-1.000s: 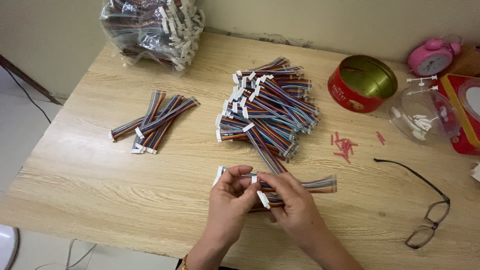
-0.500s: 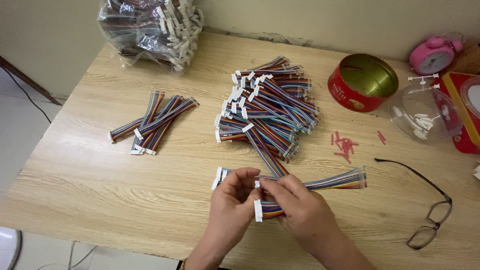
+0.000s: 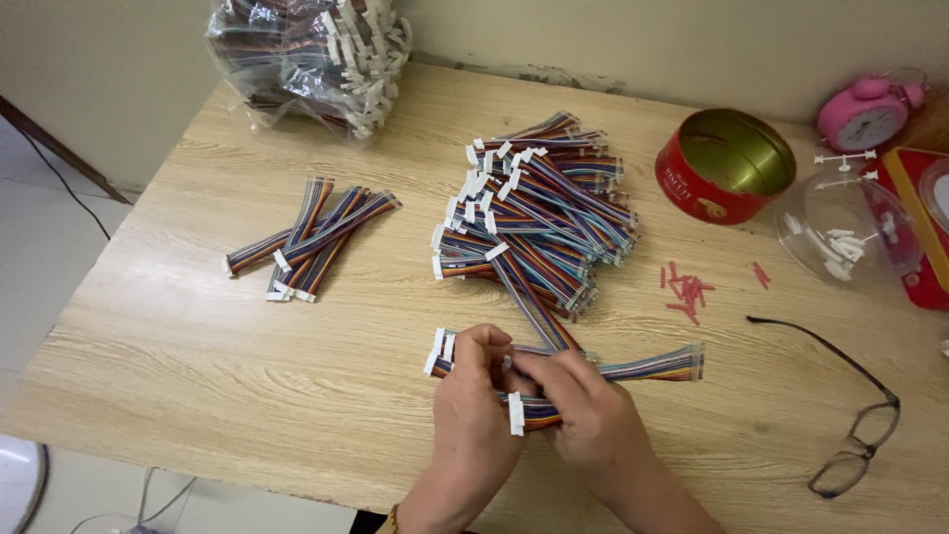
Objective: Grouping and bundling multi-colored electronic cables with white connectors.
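Observation:
Both my hands meet at the front middle of the wooden table [image 3: 297, 376]. My left hand [image 3: 473, 415] and my right hand [image 3: 583, 410] together grip a small bunch of rainbow ribbon cables [image 3: 652, 366] with white connectors; the cables' free ends stick out to the right, and white plugs show at the left and under my fingers. Just behind my hands lies a big heap of the same cables [image 3: 539, 213]. A smaller set of cables [image 3: 311, 237] lies to the left.
A plastic bag of more cables [image 3: 311, 54] sits at the back left. A red round tin [image 3: 724, 163], a clear plastic tub [image 3: 850, 232], a pink alarm clock [image 3: 870, 114], small red bits [image 3: 685, 290] and black glasses [image 3: 850, 415] lie on the right.
The cable ends on the right have slid further out to the right. My hands stay together at the same place, fingers shifting slightly on the bunch.

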